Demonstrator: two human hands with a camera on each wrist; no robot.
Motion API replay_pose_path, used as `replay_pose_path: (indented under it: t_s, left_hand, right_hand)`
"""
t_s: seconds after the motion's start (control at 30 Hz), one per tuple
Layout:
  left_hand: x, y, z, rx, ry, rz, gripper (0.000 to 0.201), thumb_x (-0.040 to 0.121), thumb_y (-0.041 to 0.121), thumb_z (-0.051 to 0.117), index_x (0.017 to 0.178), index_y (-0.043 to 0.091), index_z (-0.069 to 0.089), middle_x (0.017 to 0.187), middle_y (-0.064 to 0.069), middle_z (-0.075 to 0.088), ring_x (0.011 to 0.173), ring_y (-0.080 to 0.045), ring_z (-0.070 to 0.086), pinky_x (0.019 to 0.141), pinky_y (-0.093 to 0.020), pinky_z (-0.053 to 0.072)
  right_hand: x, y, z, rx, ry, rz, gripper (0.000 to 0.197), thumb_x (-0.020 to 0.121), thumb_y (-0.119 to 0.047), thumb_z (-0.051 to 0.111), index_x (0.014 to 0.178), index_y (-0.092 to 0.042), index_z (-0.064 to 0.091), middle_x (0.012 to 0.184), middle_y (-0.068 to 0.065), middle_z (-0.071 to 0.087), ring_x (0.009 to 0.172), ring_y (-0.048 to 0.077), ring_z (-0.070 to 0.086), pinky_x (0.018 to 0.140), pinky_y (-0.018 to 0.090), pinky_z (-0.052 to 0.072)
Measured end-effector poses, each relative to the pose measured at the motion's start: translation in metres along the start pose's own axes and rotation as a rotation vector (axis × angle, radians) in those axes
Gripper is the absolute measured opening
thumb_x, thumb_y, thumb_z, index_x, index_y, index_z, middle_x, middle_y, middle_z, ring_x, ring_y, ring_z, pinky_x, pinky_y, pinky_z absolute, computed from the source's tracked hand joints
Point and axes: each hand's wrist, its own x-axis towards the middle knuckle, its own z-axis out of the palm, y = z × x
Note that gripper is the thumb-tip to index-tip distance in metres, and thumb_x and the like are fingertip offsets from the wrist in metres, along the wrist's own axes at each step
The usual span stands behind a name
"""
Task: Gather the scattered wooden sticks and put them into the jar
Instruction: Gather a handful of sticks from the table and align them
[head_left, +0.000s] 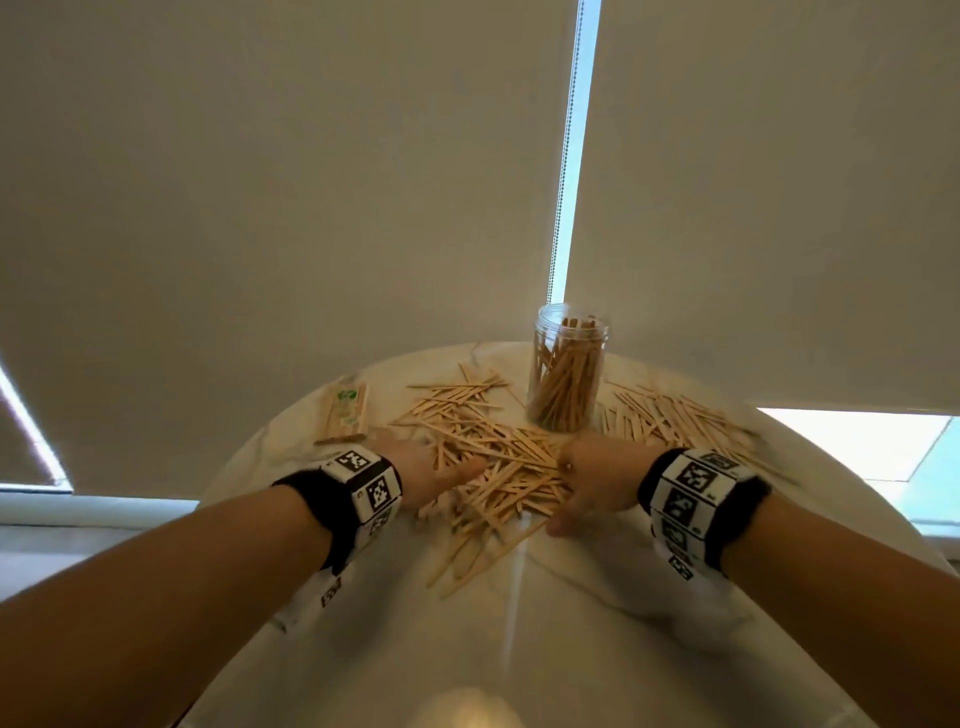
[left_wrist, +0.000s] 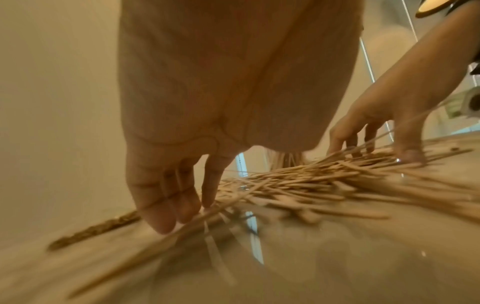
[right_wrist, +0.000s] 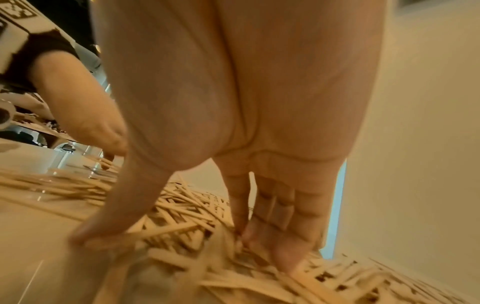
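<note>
A pile of flat wooden sticks (head_left: 498, 467) lies in the middle of the round marble table (head_left: 623, 623). More sticks (head_left: 670, 415) spread to the right of the jar. The clear plastic jar (head_left: 568, 368) stands upright at the back, partly filled with sticks. My left hand (head_left: 441, 475) lies at the pile's left side, fingers straight and touching sticks (left_wrist: 285, 185). My right hand (head_left: 587, 483) lies at the pile's right side, fingers and thumb spread over the sticks (right_wrist: 182, 226). Neither hand holds a bundle.
A flat paper-wrapped packet (head_left: 347, 413) lies at the table's back left. Roller blinds hang behind the table, with a bead chain (head_left: 563, 156) above the jar. The table's edge curves close behind the jar.
</note>
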Motion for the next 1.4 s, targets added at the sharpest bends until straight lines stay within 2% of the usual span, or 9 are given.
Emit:
replay_pose_path:
  t_s: [0.13,0.33,0.57,0.67,0.87,1.03,1.1,1.27,1.4]
  left_hand:
    - [-0.007,0.029,0.008,0.052,-0.007,0.025,0.118,0.066,0.097,0.037,0.14,0.006,0.048,0.139,-0.023,0.048,0.125,-0.038,0.048,0.106,-0.044,0.04]
    - [-0.015,0.047,-0.003,-0.054,-0.06,0.103,0.044,0.091,0.047,0.067,0.105,0.005,0.065,0.078,-0.004,0.054,0.08,-0.02,0.053,0.068,-0.029,0.041]
    - [-0.012,0.052,0.002,-0.09,-0.058,0.067,0.033,0.101,0.029,0.054,0.125,0.007,0.061,0.124,-0.009,0.064,0.11,-0.025,0.061,0.084,-0.029,0.047]
    - [-0.021,0.049,-0.005,-0.189,-0.072,0.035,0.026,0.104,0.023,0.045,0.108,0.004,0.064,0.115,-0.015,0.062,0.099,-0.026,0.058,0.083,-0.03,0.047]
    - [-0.032,0.024,-0.011,-0.399,-0.057,0.032,0.034,0.106,0.014,0.039,0.133,-0.001,0.052,0.128,-0.015,0.06,0.116,-0.03,0.058,0.079,-0.029,0.043]
    - [-0.024,0.005,-0.002,-0.875,-0.153,-0.066,0.029,0.102,0.038,0.045,0.095,0.01,0.05,0.067,-0.005,0.043,0.053,-0.019,0.04,0.047,-0.024,0.033]
    - [-0.025,0.004,-0.002,-0.962,-0.177,-0.052,0.042,0.1,0.052,0.046,0.091,0.012,0.05,0.063,-0.001,0.036,0.05,-0.014,0.031,0.045,-0.022,0.03]
    - [-0.031,0.015,0.002,-1.21,-0.159,-0.017,0.023,0.107,0.023,0.042,0.086,0.013,0.048,0.064,-0.004,0.047,0.048,-0.013,0.036,0.044,-0.023,0.034]
    - [-0.034,0.029,0.004,-1.28,-0.155,-0.018,0.017,0.102,0.016,0.043,0.086,0.013,0.048,0.065,-0.003,0.045,0.048,-0.013,0.035,0.043,-0.022,0.03]
  right_hand:
    - [-0.007,-0.004,0.008,0.117,0.1,0.005,0.06,0.075,-0.054,0.079,0.116,-0.012,0.066,0.107,0.006,0.069,0.098,0.024,0.064,0.092,0.041,0.055]
    - [-0.014,-0.02,0.012,0.118,0.111,0.043,0.035,0.088,-0.032,0.071,0.112,-0.007,0.067,0.099,0.007,0.066,0.091,0.023,0.062,0.079,0.032,0.055]
    - [-0.013,-0.033,0.016,0.058,0.128,0.064,0.024,0.097,-0.027,0.056,0.108,-0.009,0.067,0.095,0.005,0.065,0.08,0.023,0.058,0.068,0.03,0.048]
    - [-0.022,-0.025,0.016,0.061,0.122,0.064,0.024,0.1,-0.018,0.049,0.112,-0.005,0.066,0.097,0.005,0.062,0.084,0.022,0.055,0.075,0.031,0.049]
    - [-0.043,-0.009,0.007,0.146,0.148,0.067,0.027,0.104,-0.015,0.043,0.124,-0.005,0.059,0.116,0.013,0.062,0.112,0.03,0.062,0.084,0.033,0.048]
    - [-0.038,0.002,0.0,0.42,0.222,0.141,0.028,0.102,-0.017,0.046,0.115,-0.002,0.065,0.115,0.015,0.068,0.099,0.027,0.064,0.081,0.033,0.05]
    - [-0.04,-0.001,-0.002,0.497,0.227,0.131,0.027,0.102,-0.019,0.048,0.111,-0.003,0.067,0.11,0.014,0.07,0.091,0.024,0.062,0.077,0.033,0.051]
    - [-0.051,-0.014,-0.002,0.706,0.233,0.077,0.021,0.103,-0.025,0.052,0.103,-0.01,0.067,0.089,-0.003,0.073,0.078,0.008,0.067,0.065,0.025,0.052]
    - [-0.053,-0.026,0.003,0.759,0.218,-0.008,0.022,0.101,-0.029,0.053,0.099,-0.015,0.069,0.087,-0.004,0.075,0.086,0.017,0.072,0.088,0.039,0.058]
